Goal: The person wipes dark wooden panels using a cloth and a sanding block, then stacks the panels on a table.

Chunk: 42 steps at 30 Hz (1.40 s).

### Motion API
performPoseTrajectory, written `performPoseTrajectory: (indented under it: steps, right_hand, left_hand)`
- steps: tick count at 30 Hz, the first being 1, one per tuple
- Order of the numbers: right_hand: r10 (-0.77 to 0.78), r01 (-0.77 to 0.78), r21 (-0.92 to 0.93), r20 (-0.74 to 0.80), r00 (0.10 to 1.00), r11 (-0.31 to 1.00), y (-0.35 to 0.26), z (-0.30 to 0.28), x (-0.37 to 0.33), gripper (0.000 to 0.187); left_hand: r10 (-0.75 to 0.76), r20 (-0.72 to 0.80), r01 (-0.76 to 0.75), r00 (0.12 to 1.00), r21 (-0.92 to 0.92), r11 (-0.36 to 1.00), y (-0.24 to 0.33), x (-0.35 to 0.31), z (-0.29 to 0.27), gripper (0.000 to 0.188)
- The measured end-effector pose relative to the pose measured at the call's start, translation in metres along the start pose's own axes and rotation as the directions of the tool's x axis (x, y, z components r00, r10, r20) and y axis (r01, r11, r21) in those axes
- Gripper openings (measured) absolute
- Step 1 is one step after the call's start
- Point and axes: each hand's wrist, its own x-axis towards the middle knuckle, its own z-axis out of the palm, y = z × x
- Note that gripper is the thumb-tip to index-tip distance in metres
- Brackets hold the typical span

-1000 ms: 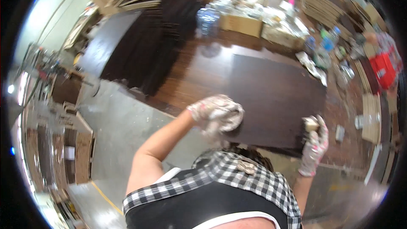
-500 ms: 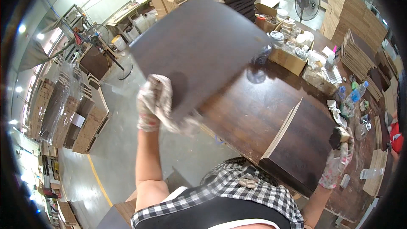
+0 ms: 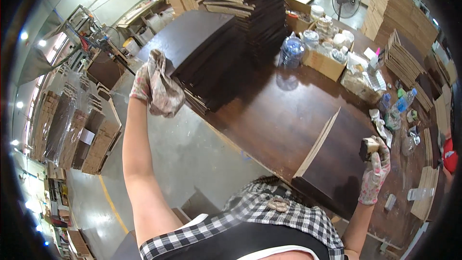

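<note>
Leftward and away from the body, the left hand (image 3: 140,83) has moved since half a second ago; the board (image 3: 187,31) then up in the air now seems to lie on the left stack (image 3: 214,62), at the table's far left. That hand is beside the stack's near left corner, its fingers closed round a rag (image 3: 166,89) that hangs down; whether rag or fingers touch the stack, I cannot tell.

At the near right of the table (image 3: 260,120) lies the right stack (image 3: 332,163). Its pale left edge slants from near left to far right; which axis is longer is unclear. The right hand (image 3: 375,171) is much the nearer, at its right side, fingers pinched on a block (image 3: 370,145). From the left hand, that stack lies well apart, right and nearer the body.
</note>
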Motion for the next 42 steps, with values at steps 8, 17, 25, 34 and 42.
performPoseTrajectory:
  steps: [8, 17, 25, 34, 42]
  right_hand:
    - [0.128, -0.014, -0.332, 0.322, 0.938, 0.943, -0.021, 0.025, 0.003, 0.036]
    - [0.180, -0.083, -0.252, 0.390, 0.903, 0.964, -0.022, 0.043, 0.007, 0.037]
    - [0.181, -0.056, -0.341, 0.348, 0.920, 0.938, -0.016, 0.017, 0.011, 0.034]
    - [0.030, 0.586, -0.371, 0.861, 0.508, 0.720, -0.005, 0.105, 0.006, 0.027]
    - [0.025, 0.778, -0.294, 0.941, 0.338, 0.556, 0.012, 0.107, 0.031, 0.028]
  left_hand:
    - [0.522, 0.134, -0.258, 0.842, 0.951, 0.172, 0.018, 0.003, -0.080, 0.038]
    - [0.554, 0.642, -0.828, 0.530, 0.533, 0.176, 0.037, -0.078, 0.121, 0.034]
    - [0.436, 0.370, -0.564, 0.821, 0.404, 0.720, -0.020, 0.029, 0.120, 0.036]
    - [0.494, 0.666, -0.771, 0.559, 0.636, 0.015, -0.004, 0.040, 0.131, 0.042]
    - [0.292, 0.552, -0.498, 0.781, 0.270, 0.824, -0.073, -0.053, 0.155, 0.027]
